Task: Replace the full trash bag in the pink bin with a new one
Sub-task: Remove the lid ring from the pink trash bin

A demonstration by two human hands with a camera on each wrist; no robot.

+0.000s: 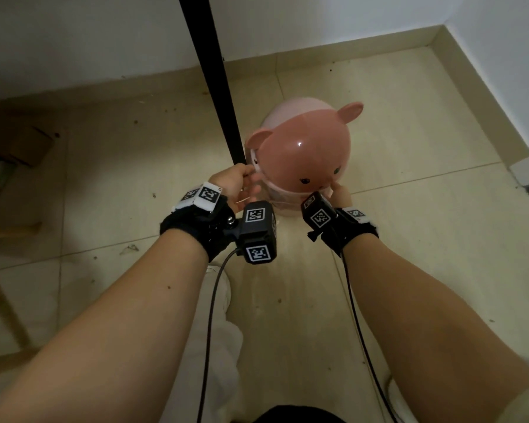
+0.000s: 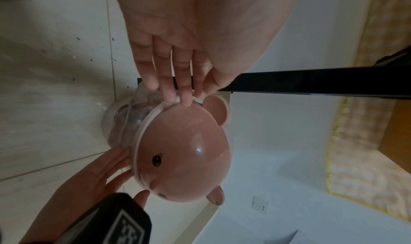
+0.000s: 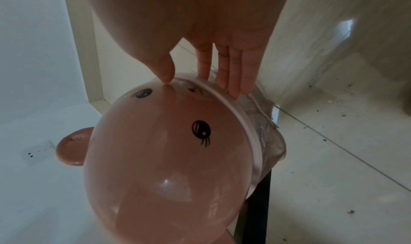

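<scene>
The pink bin stands on the tiled floor by a corner. Its dome lid [image 1: 303, 148] has ears and a painted face. The lid [image 2: 182, 151] sits tilted off the paler bin body [image 1: 284, 109], and a clear trash bag [image 2: 138, 110] shows crumpled under the rim. My left hand [image 1: 245, 184] holds the lid's left rim with its fingertips [image 2: 186, 102] and thumb. At the near right rim, my right hand [image 1: 338, 190] pinches the lid [image 3: 166, 160], thumb on the dome and fingers [image 3: 233, 87] below the rim over the bag [image 3: 266, 133].
A black table leg [image 1: 214, 80] stands just left of the bin, close to my left hand. White walls and beige skirting close the corner behind. Cardboard [image 1: 13, 148] lies far left. A wall socket [image 2: 260, 204] sits low on the wall. My trouser leg [image 1: 214, 331] is below.
</scene>
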